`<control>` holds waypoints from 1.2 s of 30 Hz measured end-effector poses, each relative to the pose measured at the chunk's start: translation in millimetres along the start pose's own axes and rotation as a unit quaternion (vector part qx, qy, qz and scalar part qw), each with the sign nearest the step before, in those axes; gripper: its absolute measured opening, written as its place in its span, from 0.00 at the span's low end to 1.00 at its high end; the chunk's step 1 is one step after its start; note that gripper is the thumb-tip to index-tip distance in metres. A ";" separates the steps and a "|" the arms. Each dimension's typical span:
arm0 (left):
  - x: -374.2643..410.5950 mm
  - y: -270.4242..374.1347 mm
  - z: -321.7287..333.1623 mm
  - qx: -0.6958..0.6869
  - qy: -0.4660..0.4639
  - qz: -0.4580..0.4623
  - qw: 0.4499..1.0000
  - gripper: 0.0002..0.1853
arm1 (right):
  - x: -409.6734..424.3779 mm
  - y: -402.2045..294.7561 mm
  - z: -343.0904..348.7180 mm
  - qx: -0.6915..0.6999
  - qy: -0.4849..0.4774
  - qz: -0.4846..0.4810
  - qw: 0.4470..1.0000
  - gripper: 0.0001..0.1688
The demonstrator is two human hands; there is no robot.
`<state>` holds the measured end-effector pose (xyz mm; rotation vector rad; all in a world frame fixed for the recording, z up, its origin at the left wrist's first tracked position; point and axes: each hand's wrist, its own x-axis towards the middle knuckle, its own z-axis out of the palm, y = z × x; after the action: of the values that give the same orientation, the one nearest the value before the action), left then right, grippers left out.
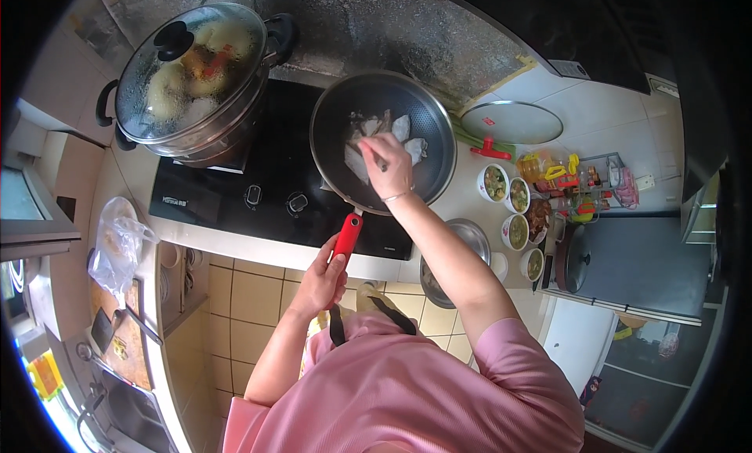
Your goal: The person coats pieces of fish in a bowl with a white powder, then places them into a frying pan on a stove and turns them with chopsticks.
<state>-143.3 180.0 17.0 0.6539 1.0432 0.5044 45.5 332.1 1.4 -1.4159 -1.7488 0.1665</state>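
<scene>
My left hand point(324, 275) is closed around the red handle point(348, 239) of a dark frying pan point(435, 127) on the black glass hob point(205, 200). Above the pan is my right hand point(388, 164), fingers bunched around a thin utensil, mostly hidden, whose end shows by my palm. Pale pieces of food point(401, 128), possibly fish, lie in the pan around and below that hand. Its fingers cover part of the food. At the left of the hob, a lidded steamer pot point(191, 77) holds rounded pale food behind a fogged glass lid.
Several bowls of food point(493, 182) and a metal basin point(470, 235) are right of the hob. A glass lid with a red handle point(511, 122) leans against the wall near bottles point(531, 166). At left are a plastic bag point(117, 247), a cutting board point(132, 347), a cleaver point(103, 329) and a sink point(132, 415).
</scene>
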 end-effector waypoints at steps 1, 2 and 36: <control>-0.2 0.2 -0.6 -0.001 0.002 0.001 1.000 0.27 | -4.2 -3.9 1.7 0.011 0.002 -0.004 1.000 0.06; 0.1 0.9 -2.0 -0.002 0.004 0.002 1.000 0.27 | -8.6 -7.8 4.3 -0.014 -0.002 -0.035 0.999 0.06; 0.1 2.3 2.6 -0.011 0.007 -0.013 1.000 0.25 | -2.2 38.1 -9.0 0.126 0.063 0.062 0.988 0.05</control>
<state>-141.0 181.0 19.5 0.6176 1.0564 0.4970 79.6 340.0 -16.3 -1.3192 -1.4817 0.3455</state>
